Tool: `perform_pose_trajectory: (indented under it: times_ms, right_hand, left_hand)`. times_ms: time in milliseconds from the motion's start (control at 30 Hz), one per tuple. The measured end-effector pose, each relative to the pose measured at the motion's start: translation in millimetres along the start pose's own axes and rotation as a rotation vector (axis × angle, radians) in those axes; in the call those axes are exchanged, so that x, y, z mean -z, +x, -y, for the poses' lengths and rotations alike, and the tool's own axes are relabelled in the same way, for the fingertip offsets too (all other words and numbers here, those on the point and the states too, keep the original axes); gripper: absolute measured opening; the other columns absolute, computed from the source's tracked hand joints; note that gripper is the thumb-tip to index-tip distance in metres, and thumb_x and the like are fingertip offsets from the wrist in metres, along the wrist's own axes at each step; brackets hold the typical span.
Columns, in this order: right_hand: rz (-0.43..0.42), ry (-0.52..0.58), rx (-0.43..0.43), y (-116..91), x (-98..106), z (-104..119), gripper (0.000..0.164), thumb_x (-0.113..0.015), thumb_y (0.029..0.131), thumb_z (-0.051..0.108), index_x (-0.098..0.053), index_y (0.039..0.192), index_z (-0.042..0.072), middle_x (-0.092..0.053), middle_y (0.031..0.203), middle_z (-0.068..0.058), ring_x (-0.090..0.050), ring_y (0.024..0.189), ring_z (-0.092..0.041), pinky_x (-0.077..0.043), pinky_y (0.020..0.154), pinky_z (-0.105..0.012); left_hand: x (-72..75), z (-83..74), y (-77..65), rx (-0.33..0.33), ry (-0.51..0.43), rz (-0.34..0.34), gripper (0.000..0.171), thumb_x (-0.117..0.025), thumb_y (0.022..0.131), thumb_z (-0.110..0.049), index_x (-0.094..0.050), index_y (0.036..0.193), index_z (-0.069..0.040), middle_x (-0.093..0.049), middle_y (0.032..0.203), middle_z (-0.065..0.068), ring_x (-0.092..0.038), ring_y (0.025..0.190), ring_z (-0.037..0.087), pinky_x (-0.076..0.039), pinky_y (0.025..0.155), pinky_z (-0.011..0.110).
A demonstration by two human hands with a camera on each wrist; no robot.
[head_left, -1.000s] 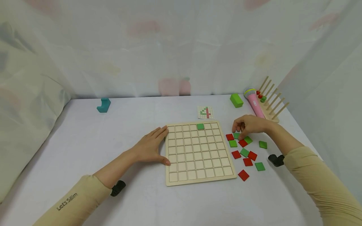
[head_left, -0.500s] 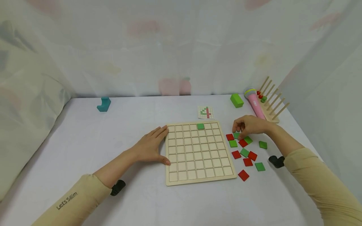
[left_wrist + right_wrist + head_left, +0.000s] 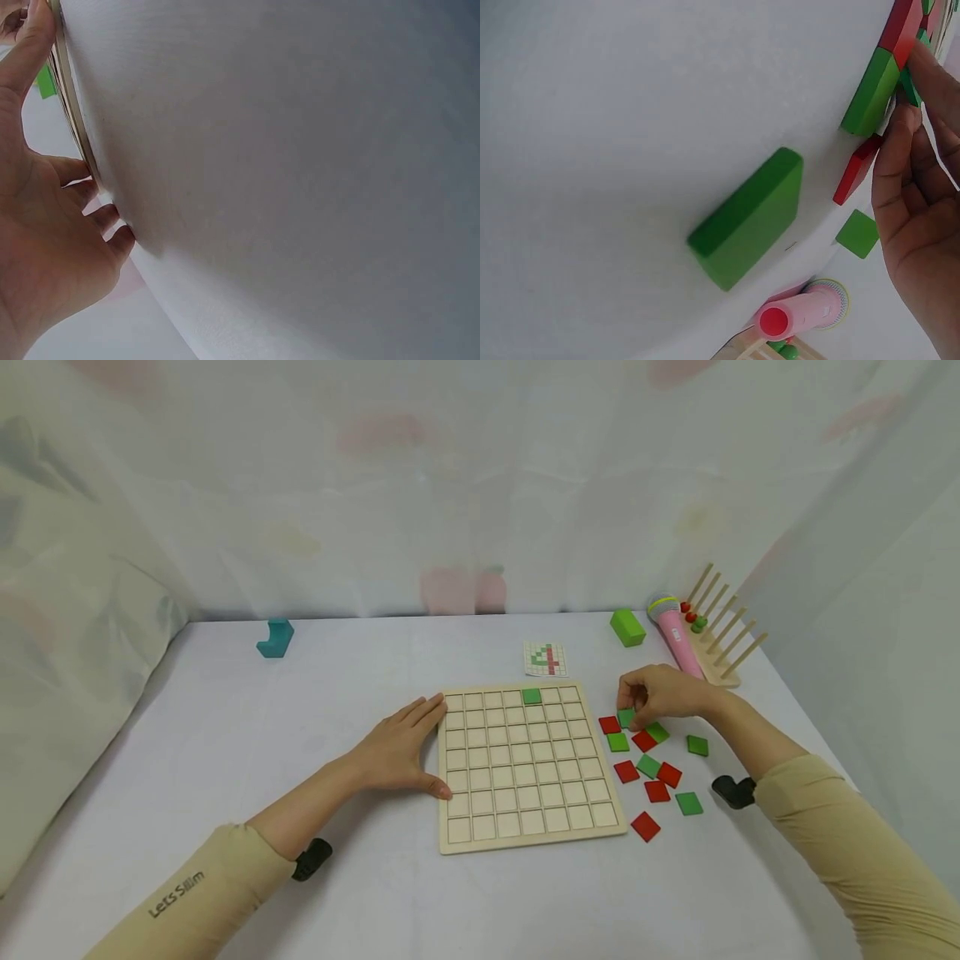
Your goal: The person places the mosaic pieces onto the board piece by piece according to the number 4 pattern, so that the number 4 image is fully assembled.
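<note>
My left hand (image 3: 400,747) lies spread along the left edge of a wooden grid board (image 3: 525,839), thumb and fingertips touching its rim. In the left wrist view, the fingers (image 3: 73,171) are straight against the board's side. To the right of the board, my right hand (image 3: 663,693) pinches a green square tile (image 3: 625,718) between thumb and fingers, low over the scattered tiles. Part of that tile (image 3: 910,88) shows between the fingertips in the right wrist view. One green tile (image 3: 532,696) sits in a top-row cell of the board.
Several red and green tiles lie right of the board, among them a red tile (image 3: 646,827) and a green tile (image 3: 697,745). Behind the board are a pattern card (image 3: 546,659), a green block (image 3: 627,627), a pink microphone (image 3: 677,639) and a peg stand (image 3: 727,675). A teal block (image 3: 276,638) stands back left.
The green tile at my right fingertips has lifted and tilted slightly, and the right hand has shifted a little. My left hand and the board have stayed in place.
</note>
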State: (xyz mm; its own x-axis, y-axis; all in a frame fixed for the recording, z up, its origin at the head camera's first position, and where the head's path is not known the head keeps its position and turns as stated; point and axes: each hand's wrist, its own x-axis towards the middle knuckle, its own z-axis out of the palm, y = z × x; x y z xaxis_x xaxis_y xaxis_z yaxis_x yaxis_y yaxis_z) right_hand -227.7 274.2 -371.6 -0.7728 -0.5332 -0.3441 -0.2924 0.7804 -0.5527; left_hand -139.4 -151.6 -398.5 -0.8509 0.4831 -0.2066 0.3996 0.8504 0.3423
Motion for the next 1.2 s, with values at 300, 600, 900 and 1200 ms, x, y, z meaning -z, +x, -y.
perform_pose_trajectory:
  times_ms: [300,600,900,1200]
  right_hand:
    - [0.039,0.036,0.031,-0.1,9.3,5.8,0.007,-0.071,0.085,0.004,-0.067,0.091,0.004,-0.066,0.079,-0.006,-0.055,0.069,-0.014,-0.051,0.062,-0.027]
    - [0.031,0.090,0.075,3.2,20.6,12.9,0.014,-0.070,0.087,0.005,-0.070,0.101,0.004,-0.065,0.086,-0.009,-0.056,0.076,-0.013,-0.051,0.068,-0.023]
    - [0.015,0.073,0.094,18.3,15.3,28.6,0.014,-0.068,0.089,0.008,-0.070,0.103,0.009,-0.060,0.085,-0.006,-0.055,0.080,-0.016,-0.048,0.072,-0.025]
    - [-0.010,0.134,0.164,37.3,14.3,51.6,0.015,-0.067,0.088,0.006,-0.071,0.102,0.009,-0.060,0.086,-0.007,-0.056,0.080,-0.018,-0.049,0.072,-0.031]
  left_hand:
    - [-1.5,1.0,-0.3,-0.009,0.003,-0.004,0.133,-0.076,0.061,-0.077,-0.017,0.159,-0.009,-0.012,0.169,0.008,-0.014,0.155,0.038,-0.030,0.116,0.065]
    - [-1.6,1.6,0.8,-0.010,0.008,-0.009,0.133,-0.074,0.061,-0.078,-0.017,0.159,-0.009,-0.012,0.169,0.007,-0.015,0.155,0.038,-0.030,0.115,0.064]
    - [-2.1,-0.5,2.3,-0.004,0.004,-0.002,0.132,-0.074,0.062,-0.078,-0.017,0.159,-0.010,-0.011,0.169,0.007,-0.014,0.155,0.038,-0.029,0.115,0.066]
    - [-2.7,-1.0,1.9,-0.009,0.000,-0.007,0.132,-0.075,0.062,-0.077,-0.017,0.159,-0.009,-0.011,0.169,0.007,-0.014,0.155,0.037,-0.028,0.118,0.063]
